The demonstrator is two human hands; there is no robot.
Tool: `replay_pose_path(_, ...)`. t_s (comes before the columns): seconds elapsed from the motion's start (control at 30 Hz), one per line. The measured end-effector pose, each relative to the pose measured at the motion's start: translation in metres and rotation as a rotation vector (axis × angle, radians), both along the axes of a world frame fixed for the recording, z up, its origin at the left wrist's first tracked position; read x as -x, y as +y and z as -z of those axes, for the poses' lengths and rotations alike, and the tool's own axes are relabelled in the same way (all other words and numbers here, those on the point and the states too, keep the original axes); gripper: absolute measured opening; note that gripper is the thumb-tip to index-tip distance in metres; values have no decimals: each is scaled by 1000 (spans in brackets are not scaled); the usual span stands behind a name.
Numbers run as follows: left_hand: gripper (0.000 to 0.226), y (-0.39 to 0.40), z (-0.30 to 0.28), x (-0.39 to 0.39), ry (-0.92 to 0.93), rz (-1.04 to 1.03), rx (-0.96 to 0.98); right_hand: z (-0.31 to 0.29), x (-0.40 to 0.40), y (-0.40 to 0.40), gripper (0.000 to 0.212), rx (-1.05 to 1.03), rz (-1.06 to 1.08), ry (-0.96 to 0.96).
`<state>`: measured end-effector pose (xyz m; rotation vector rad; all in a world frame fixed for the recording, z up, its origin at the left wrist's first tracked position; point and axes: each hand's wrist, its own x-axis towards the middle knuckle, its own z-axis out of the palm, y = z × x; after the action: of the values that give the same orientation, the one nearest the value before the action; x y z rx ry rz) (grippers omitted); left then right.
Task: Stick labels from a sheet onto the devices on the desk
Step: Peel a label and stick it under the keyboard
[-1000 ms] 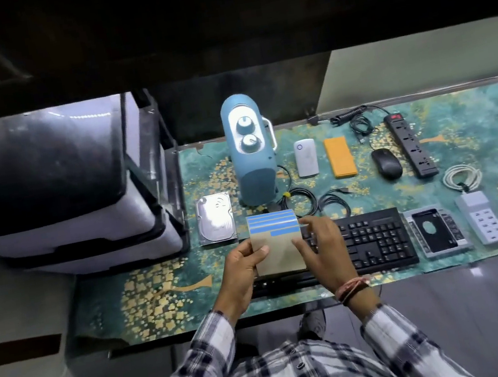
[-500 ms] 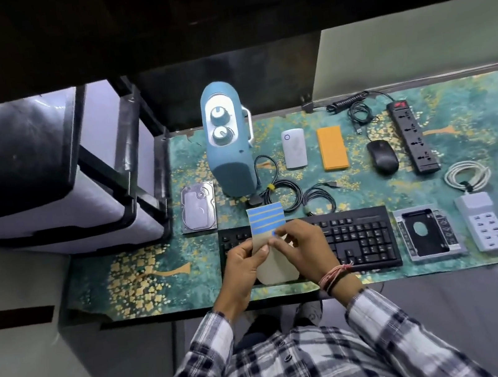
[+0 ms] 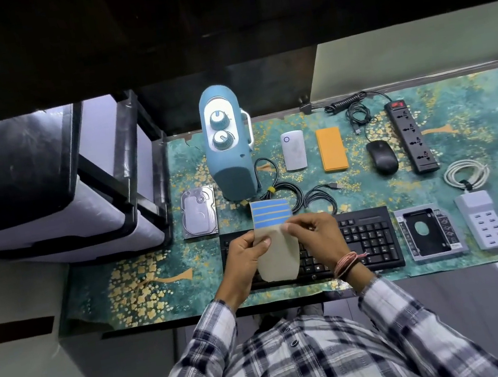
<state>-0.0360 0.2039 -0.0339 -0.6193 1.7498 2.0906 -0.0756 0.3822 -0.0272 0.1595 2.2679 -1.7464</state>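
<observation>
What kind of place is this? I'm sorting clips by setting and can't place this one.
Probably a computer or IT workstation, perhaps a repair bench. A patterned desk mat holds a keyboard, a bare hard drive, a drive caddy and a power strip, laid out side by side.

The label sheet (image 3: pixel 276 254) at centre frame is showing matt tan paper with smooth blue strips. The hard drive (image 3: pixel 198 212) to its left is gleaming like bare metal. The keyboard (image 3: pixel 369 236) and mouse (image 3: pixel 382 157) are looking like matt black plastic. The desk mat (image 3: pixel 144 279) is appearing faintly glossy, its edge torn. The sleeves (image 3: pixel 213 344) are showing checked cloth.
</observation>
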Motion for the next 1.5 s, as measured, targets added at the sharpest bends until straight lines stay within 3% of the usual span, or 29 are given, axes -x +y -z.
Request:
replay_pose_path(0.1, 19, -5, 3, 3, -42, -60, -51, -8, 3, 11, 10, 236, 172, -212)
replay_pose_path(0.23, 21, -9, 9, 3, -67, -81, -101, -6, -1, 26, 19, 432, -28, -485)
replay_pose_path(0.3, 23, -8, 13, 4, -73, -49, -100, -3, -5, 24, 20, 450, -58, -511)
replay_pose_path(0.37, 23, -6, 17, 4, -106, -35, -65, 0, -4, 22, 18, 398, 47, -484)
replay_pose_path(0.43, 25, -7, 20, 3, -175, -62, 23, 6, 4, 25, 18, 354, 230, -440)
replay_pose_path(0.6, 51, -24, 53, -7, -350, -120, 390, 20, 36, 52, 15, 517, 698, -406)
replay_pose_path(0.7, 62, -40, 79, -12, -473, -107, 600, 30, 47, 63, 13, 599, 823, -446)
replay_pose_path(0.77, 64, -48, 97, -15, -537, -107, 609, 40, 48, 67, 13, 604, 837, -500)
replay_pose_path(0.9, 60, -48, 96, -16, -539, -143, 592, 55, 45, 69, 17, 610, 799, -589)
replay_pose_path(1.0, 24, -50, 93, -15, -523, -157, 562, 60, 40, 69, 30, 617, 749, -619)
replay_pose_path(1.03, 22, -54, 93, -14, -516, -184, 547, 61, 37, 69, 39, 608, 748, -625)
replay_pose_path(1.27, 37, -79, 94, -12, -539, -94, 429, 41, 2, 62, 39, 535, 804, -495)
replay_pose_path(1.37, 27, -79, 69, -11, -507, -52, 280, 19, -14, 61, 31, 499, 753, -385)
replay_pose_path(1.5, 13, -74, 42, -9, -506, -25, 178, -10, -30, 60, 16, 250, 643, -133)
